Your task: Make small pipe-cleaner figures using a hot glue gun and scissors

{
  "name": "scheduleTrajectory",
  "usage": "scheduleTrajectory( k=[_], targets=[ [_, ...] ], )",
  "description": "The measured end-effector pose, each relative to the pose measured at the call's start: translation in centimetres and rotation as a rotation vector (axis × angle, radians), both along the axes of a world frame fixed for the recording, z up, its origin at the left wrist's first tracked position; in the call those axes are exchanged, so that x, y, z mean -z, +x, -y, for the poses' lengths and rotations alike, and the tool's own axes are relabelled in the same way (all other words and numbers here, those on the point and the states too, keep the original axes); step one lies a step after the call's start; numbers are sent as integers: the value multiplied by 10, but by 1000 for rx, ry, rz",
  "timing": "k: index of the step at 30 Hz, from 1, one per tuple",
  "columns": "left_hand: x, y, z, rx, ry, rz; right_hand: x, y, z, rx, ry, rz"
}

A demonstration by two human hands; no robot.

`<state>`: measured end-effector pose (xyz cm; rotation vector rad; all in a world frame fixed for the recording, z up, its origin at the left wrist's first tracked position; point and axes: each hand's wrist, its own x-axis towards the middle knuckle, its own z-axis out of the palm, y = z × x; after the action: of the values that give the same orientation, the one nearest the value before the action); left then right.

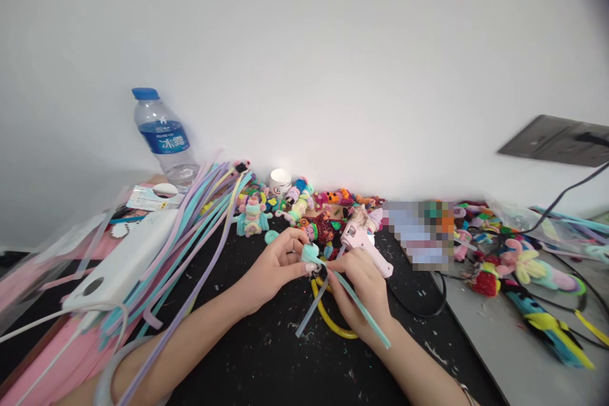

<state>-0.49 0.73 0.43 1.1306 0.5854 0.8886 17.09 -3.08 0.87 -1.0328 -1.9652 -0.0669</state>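
While right hand [364,280] grips turquoise stem [362,309], glue gun [370,250] lies behind

We note at left a bottle [164,138], blue cap [145,94] on, close to the wall [304,44]. Mid-view, also near the wall: white cup [280,180]. Far right, we log a grey socket [537,139], black plug [594,138] in.

The surface [285,361] is black. On it lie small pale scraps [351,375], a black cable [431,315] and, near the wall [304,76], colourful fuzzy figures [254,217].
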Motion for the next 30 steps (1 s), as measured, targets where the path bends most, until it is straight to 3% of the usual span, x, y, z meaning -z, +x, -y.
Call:
scheduleTrajectory(
  k=[8, 23, 30],
  targets=[
    [-3, 0, 1, 52, 4, 19, -1, -2, 2, -19, 15, -13],
    [1, 0, 3, 94, -69, 32, -7, -5, 5, 57, -216, -119],
    [-4, 1, 4, 130, -158, 95, -7, -4, 6, 39, -154, -58]
  ],
)
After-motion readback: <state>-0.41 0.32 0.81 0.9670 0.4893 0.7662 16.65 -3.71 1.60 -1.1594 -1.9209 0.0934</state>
